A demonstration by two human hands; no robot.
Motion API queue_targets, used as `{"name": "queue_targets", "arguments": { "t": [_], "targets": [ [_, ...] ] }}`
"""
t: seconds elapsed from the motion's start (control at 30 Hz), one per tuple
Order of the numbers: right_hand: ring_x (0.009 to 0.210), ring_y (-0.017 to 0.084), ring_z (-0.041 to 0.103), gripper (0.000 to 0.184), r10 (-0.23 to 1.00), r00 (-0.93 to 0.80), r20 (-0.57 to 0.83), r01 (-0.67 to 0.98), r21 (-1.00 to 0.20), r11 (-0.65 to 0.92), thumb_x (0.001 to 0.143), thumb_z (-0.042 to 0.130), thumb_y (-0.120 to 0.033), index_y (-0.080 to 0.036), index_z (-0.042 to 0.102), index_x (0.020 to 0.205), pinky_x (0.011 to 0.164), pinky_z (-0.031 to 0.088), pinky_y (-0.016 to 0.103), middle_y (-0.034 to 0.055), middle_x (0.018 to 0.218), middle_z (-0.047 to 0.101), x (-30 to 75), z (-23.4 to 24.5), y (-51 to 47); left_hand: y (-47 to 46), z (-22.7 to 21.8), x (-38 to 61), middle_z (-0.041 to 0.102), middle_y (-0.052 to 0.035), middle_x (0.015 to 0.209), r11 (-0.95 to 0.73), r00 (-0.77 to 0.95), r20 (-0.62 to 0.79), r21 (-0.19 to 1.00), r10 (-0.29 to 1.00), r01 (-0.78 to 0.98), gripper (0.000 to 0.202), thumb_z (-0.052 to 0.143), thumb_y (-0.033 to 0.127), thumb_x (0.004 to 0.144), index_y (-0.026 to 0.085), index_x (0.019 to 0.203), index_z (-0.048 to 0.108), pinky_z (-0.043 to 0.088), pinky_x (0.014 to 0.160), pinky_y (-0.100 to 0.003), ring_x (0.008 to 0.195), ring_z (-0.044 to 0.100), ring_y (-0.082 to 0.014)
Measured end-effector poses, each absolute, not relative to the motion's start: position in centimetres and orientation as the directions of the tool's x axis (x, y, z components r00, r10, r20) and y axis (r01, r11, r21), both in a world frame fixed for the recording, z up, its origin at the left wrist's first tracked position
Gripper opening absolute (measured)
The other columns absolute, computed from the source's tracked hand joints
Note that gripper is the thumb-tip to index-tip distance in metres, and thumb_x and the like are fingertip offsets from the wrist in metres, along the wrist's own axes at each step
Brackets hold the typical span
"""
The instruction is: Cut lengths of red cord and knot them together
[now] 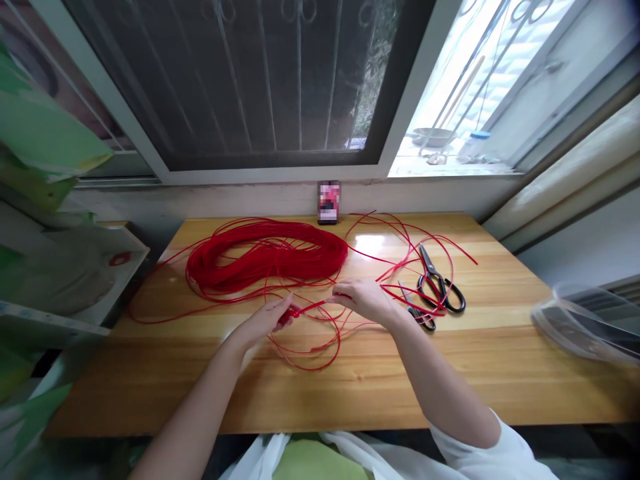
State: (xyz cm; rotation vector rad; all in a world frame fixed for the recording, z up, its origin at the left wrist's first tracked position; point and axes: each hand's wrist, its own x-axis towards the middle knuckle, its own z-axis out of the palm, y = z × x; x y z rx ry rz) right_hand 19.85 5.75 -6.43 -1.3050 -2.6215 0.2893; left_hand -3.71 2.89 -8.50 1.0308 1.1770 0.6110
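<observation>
Bare left hand (264,321), bare right hand (361,298), short white sleeve (503,450) on right arm

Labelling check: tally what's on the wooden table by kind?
Coiled bundle of thin red plastic cord: 1
Black-handled metal scissors: 2, smaller pair partly under cord
Small upright rectangular object by wall: 1
Clear plastic bag at right edge: 1
Total: 5; loose red strands, one pinched by left hand and right hand, uncounted.

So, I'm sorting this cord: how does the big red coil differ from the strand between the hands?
The coil is many turns packed into a thick oval; the strand is one thin line with loose loops. The coil lies untouched farther back; the strand is pinched by the left hand and the right hand. Both are red, on the wooden table.
</observation>
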Motion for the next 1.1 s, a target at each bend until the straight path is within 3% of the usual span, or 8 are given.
{"name": "queue_targets", "arguments": {
  "t": [0.17,0.3,0.4,0.53,0.67,0.83,0.97,1.1],
  "targets": [
    [0.059,0.012,0.053,0.036,0.804,-0.593,0.049,0.768,-0.266,0.582,0.087,0.043,-0.042,-0.018,0.062,0.068,0.05,0.023,0.022,0.0027,0.066,0.064,19.1,-7.0,6.2,3.2,-8.5,-3.0,0.062,-0.0032,0.067,0.318,0.456,-0.378,0.926,0.806,0.205,0.052,0.036,0.057,0.079,0.014,0.085,0.063,0.043,0.07,-0.027,0.063,0.056,-0.0122],
    [0.059,0.012,0.053,0.032,0.788,-0.614,0.041,0.747,-0.295,0.597,0.086,0.045,-0.04,-0.019,0.064,0.072,0.051,0.027,0.022,0.0023,0.066,0.064,18.7,-7.4,6.7,3.8,-8.8,-2.3,0.062,-0.0028,0.066,0.201,0.485,-0.284,0.955,0.827,0.216,0.039,0.046,0.05,0.078,0.014,0.075,0.064,0.043,0.07,-0.026,0.065,0.057,-0.0135],
    [0.073,0.016,0.055,0.027,0.794,-0.576,0.192,0.728,-0.322,0.606,0.086,0.046,-0.04,-0.019,0.064,0.085,0.059,0.036,0.024,0.0057,0.08,0.064,18.4,-7.7,6.7,4.1,-9.0,-2.2,0.055,0.0001,0.055,0.207,0.403,-0.295,0.946,0.866,0.249,0.033,0.052,0.045,0.075,0.014,0.071,0.063,0.038,0.053,-0.023,0.051,0.048,-0.0113],
    [0.09,0.019,0.05,0.024,0.76,-0.544,0.356,0.668,-0.365,0.649,0.088,0.042,-0.032,-0.019,0.061,0.096,0.075,0.04,0.029,0.0094,0.094,0.059,17.9,-8.0,5.0,4.7,-9.4,-2.7,0.047,0.0021,0.049,0.152,0.256,-0.212,0.96,0.943,0.235,0.032,0.052,0.042,0.074,0.014,0.063,0.061,0.031,0.047,-0.022,0.048,0.041,-0.0102],
    [0.085,0.017,0.053,0.018,0.706,-0.688,0.167,0.596,-0.425,0.681,0.084,0.051,-0.033,-0.019,0.062,0.088,0.074,0.041,0.027,0.0063,0.087,0.059,18.1,-9.6,2.3,5.1,-10.7,-3.5,0.044,0.003,0.047,0.123,0.246,-0.215,0.931,0.945,0.343,0.03,0.05,0.04,0.074,0.015,0.063,0.062,0.028,0.047,-0.022,0.046,0.039,-0.0105],
    [0.08,0.017,0.055,0.016,0.706,-0.709,-0.002,0.654,-0.378,0.656,0.074,0.062,-0.027,-0.018,0.063,0.087,0.069,0.041,0.027,0.0063,0.092,0.059,18.9,-12.5,0.8,5.5,-13.3,-4.1,0.054,-0.0005,0.054,0.068,0.214,-0.201,0.862,0.956,0.503,0.029,0.046,0.036,0.076,0.015,0.064,0.063,0.035,0.053,-0.025,0.053,0.047,-0.0136],
    [0.072,0.016,0.054,0.011,0.712,-0.701,-0.049,0.686,-0.323,0.652,0.075,0.054,-0.013,-0.016,0.064,0.077,0.065,0.04,0.026,0.0055,0.083,0.06,19.2,-13.3,1.1,5.5,-14.6,-4.4,0.061,-0.0047,0.071,0.06,0.16,-0.174,0.835,0.972,0.547,0.025,0.051,0.036,0.075,0.015,0.076,0.064,0.041,0.065,-0.029,0.067,0.054,-0.0171],
    [0.081,0.018,0.053,0.009,0.708,-0.706,-0.004,0.66,-0.363,0.657,0.076,0.055,-0.015,-0.017,0.063,0.075,0.075,0.04,0.03,0.0063,0.083,0.061,19.3,-12.9,1.3,5.0,-14.8,-4.7,0.064,-0.0087,0.091,0.011,0.112,-0.09,0.824,0.99,0.566,0.025,0.058,0.028,0.069,0.016,0.091,0.063,0.042,0.079,-0.034,0.085,0.057,-0.0202]
  ]
}}
